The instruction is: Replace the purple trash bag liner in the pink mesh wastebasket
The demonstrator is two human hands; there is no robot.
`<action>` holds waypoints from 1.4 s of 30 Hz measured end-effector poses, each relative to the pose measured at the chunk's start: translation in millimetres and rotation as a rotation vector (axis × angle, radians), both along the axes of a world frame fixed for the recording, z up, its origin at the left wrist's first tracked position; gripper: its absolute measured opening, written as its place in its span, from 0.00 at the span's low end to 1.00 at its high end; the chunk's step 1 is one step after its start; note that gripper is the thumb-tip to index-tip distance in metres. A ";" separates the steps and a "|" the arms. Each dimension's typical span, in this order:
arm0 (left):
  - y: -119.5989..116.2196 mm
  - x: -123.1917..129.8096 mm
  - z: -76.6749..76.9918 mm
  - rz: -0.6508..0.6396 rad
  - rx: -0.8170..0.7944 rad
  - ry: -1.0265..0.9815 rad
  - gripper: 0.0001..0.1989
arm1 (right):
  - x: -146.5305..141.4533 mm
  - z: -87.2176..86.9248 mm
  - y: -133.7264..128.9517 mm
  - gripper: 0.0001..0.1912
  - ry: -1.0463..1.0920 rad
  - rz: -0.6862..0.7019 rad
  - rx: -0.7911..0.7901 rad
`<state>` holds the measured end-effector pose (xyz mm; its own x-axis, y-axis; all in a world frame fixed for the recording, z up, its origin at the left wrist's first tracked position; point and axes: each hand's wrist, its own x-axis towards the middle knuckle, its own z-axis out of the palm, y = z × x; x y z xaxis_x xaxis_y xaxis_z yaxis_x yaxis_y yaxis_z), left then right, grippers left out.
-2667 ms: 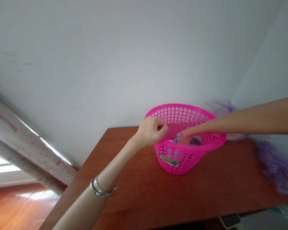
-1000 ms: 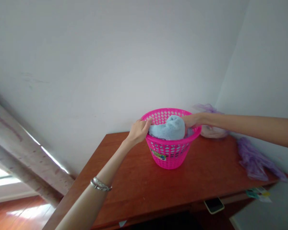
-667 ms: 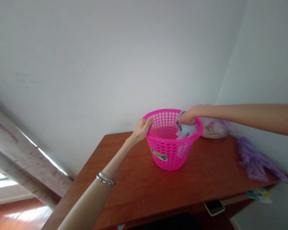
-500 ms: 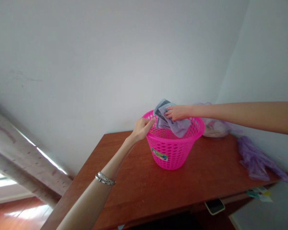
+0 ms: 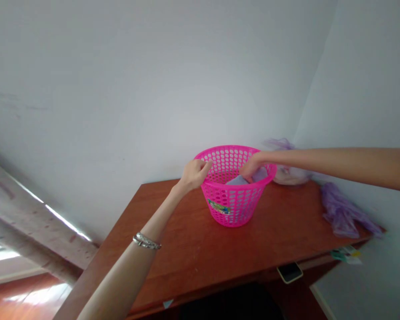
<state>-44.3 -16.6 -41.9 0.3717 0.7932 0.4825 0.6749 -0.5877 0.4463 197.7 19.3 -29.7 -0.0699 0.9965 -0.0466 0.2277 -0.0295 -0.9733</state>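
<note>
A pink plastic basket (image 5: 235,200) with round holes and a small label stands on the brown wooden table. My left hand (image 5: 195,173) is closed on the left side of its rim, thumb over the edge. Down inside the basket, on the right, is my right hand (image 5: 251,166), its fingers wrapped on a pale purple-grey cloth (image 5: 238,180). The fingertips are hidden by the cloth and the basket's rim. Parts of the cloth show through the holes in the front wall.
The brown table (image 5: 183,249) meets the wall behind. A purple plastic bag (image 5: 343,211) lies at its right end, and a clear bag (image 5: 290,175) sits behind the right forearm. A phone (image 5: 290,272) is at the front edge. Patterned curtain-like fabric (image 5: 36,209) hangs at left.
My right hand has gone down into the basket with the cloth, which stuck up above the rim before. My left hand stays on the rim. The view has shifted slightly.
</note>
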 end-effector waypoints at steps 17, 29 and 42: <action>-15.8 -16.6 7.7 -0.044 -0.088 -0.051 0.21 | 168.1 13.7 -155.0 0.21 0.292 -0.547 0.636; -16.1 -36.5 2.8 -0.021 -0.135 0.048 0.21 | 123.9 -189.2 -229.2 0.46 -1.101 0.464 0.373; -12.7 -39.8 -1.0 -0.037 -0.158 0.007 0.23 | 299.2 -213.3 -167.8 0.53 -1.208 0.107 0.161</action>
<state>-84.1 -29.3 -42.9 0.4055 0.8445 0.3498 0.6574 -0.5353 0.5303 496.9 -148.5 -243.0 -0.1492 0.9887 -0.0151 0.9813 0.1461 -0.1255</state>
